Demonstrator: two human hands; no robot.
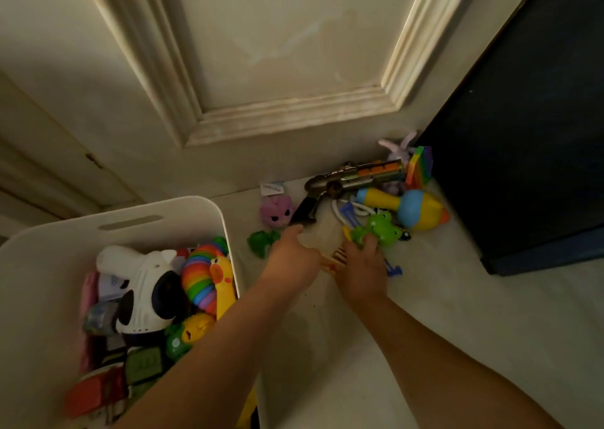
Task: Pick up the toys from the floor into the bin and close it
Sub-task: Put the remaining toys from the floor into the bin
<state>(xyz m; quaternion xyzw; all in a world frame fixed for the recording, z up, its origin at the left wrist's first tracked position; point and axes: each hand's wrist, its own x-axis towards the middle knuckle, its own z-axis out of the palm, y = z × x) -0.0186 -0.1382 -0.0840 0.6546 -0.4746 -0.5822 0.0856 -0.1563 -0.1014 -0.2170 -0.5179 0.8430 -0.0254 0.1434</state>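
A white bin [163,209] stands at the left, filled with toys, among them a white and black toy [143,291] and a rainbow slug [199,278]. More toys lie on the pale floor by the door: a pink bunny [274,211], a small green toy [261,240], a toy gun [353,180], a yellow and blue rattle [408,208] and a green frog [380,227]. My left hand [294,258] reaches with straight fingers toward the gun's black handle. My right hand [359,271] curls its fingers over the frog's near side. An orange striped toy [336,258] shows between my hands.
A cream panelled door [277,69] rises just behind the toys. A dark blue cabinet [523,167] blocks the right side, with a rainbow pad [420,167] and a purple plush [398,149] against it. Blue plastic pieces [394,270] lie by my right hand.
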